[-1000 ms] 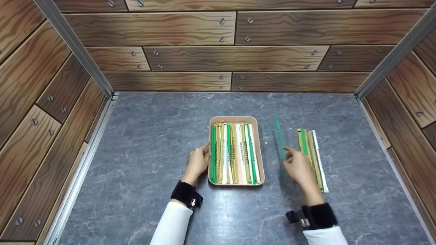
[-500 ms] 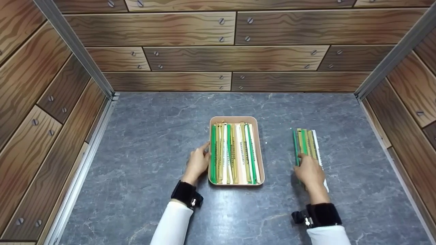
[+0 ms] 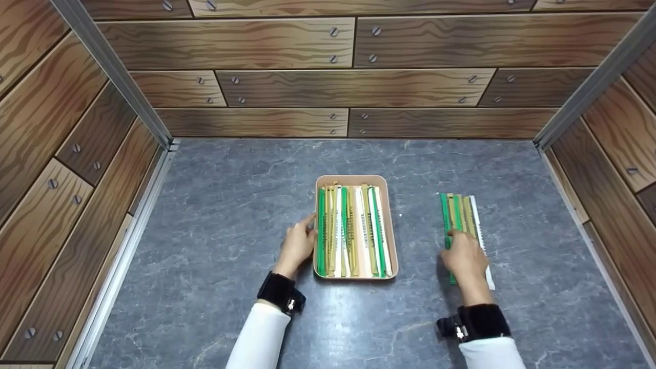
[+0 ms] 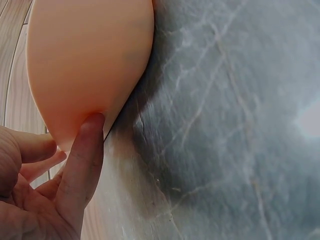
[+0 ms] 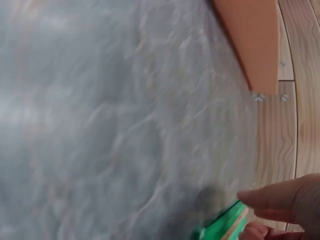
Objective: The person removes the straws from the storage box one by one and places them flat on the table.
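Note:
A peach-coloured tray (image 3: 350,180) lies mid-table, filled with a row of long, thin wrapped sticks (image 3: 336,230), like wrapped straws, in green, tan and white with dark print. My left hand (image 3: 296,245) rests at the tray's left side, and in the left wrist view its fingers (image 4: 88,145) press against the outer wall. To the right of the tray, several more sticks lie side by side. Over their near half is my right hand (image 3: 465,259), its fingertips at the green stick (image 3: 444,210) on the left edge of that row. The row's middle is partly hidden under the hand.
A white stick (image 3: 476,215) forms the right edge of the loose row. The grey marbled table (image 3: 230,205) is enclosed by wood-patterned walls (image 3: 287,46) at the back and both sides, with metal corner posts (image 3: 589,82).
My right hand has carried the green stick rightward to the left edge of the loose row, where it now lies flat. My left hand and the tray have stayed put.

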`<control>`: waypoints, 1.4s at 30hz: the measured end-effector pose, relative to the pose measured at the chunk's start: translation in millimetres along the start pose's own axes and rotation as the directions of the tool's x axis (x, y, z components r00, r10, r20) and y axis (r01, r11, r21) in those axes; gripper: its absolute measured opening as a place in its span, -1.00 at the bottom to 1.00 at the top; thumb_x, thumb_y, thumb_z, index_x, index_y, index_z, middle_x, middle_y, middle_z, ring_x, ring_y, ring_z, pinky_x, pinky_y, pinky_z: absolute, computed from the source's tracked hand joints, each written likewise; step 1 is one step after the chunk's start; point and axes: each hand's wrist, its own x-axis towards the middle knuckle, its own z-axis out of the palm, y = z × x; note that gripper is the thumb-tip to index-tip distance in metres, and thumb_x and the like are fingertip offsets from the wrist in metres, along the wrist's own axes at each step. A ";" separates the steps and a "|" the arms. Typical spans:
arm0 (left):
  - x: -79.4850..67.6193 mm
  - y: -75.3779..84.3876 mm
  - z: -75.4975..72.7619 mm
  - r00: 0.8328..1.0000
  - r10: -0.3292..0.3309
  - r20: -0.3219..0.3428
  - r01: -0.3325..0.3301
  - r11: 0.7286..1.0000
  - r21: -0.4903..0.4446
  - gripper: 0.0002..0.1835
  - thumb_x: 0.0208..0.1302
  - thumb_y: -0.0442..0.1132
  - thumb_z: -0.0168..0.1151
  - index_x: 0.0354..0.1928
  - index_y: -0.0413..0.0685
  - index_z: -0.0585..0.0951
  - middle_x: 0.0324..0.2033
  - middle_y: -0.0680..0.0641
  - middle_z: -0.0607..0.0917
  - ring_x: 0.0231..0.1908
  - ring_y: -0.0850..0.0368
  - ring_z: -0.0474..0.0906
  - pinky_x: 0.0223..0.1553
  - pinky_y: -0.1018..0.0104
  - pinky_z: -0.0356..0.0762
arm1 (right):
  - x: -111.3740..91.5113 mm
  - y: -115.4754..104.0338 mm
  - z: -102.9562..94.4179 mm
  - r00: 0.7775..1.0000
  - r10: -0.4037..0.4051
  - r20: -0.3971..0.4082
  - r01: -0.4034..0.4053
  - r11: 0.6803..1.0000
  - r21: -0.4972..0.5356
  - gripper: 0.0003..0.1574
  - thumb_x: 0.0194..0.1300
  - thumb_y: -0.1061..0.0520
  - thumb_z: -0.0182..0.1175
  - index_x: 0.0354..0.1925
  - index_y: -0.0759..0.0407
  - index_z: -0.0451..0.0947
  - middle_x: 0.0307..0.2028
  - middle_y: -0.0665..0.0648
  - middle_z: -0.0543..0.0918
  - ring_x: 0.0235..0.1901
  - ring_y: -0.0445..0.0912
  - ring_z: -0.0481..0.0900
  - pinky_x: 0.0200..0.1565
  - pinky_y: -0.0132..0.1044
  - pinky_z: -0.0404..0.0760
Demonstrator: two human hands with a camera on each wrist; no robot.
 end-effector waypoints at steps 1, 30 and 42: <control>0.0 0.0 -0.2 1.000 -0.001 -0.001 0.001 1.000 0.001 -0.48 0.37 -0.38 0.13 0.37 -0.07 0.43 -0.31 -0.14 0.72 -0.48 0.15 0.60 -0.47 0.31 0.59 | -0.2 -3.8 0.8 0.999 -0.034 -0.024 0.034 0.999 0.017 -0.40 0.17 0.19 0.27 0.19 0.32 0.49 -0.02 0.44 0.58 -0.10 0.36 0.56 -0.27 0.25 0.55; -0.4 -0.3 -0.5 1.000 0.002 0.010 -0.001 0.999 -0.037 -0.47 0.37 -0.37 0.14 0.38 -0.07 0.41 -0.28 -0.20 0.71 -0.54 0.15 0.58 -0.51 0.31 0.59 | -23.2 -125.9 69.7 0.888 -0.452 0.086 0.455 0.890 -0.017 -0.53 0.16 0.30 0.32 0.06 0.40 0.56 -0.11 0.35 0.60 -0.15 0.19 0.62 -0.25 -0.06 0.69; -0.4 -1.1 0.4 1.000 0.027 -0.008 -0.027 0.999 -0.020 -0.49 0.35 -0.38 0.17 0.35 -0.12 0.44 -0.38 -0.15 0.70 -0.53 0.13 0.58 -0.50 0.30 0.58 | -20.1 -122.7 71.7 0.931 -0.358 0.072 0.359 0.933 -0.006 -0.50 0.21 0.34 0.25 0.14 0.34 0.53 -0.05 0.42 0.54 -0.19 0.25 0.61 -0.34 -0.01 0.68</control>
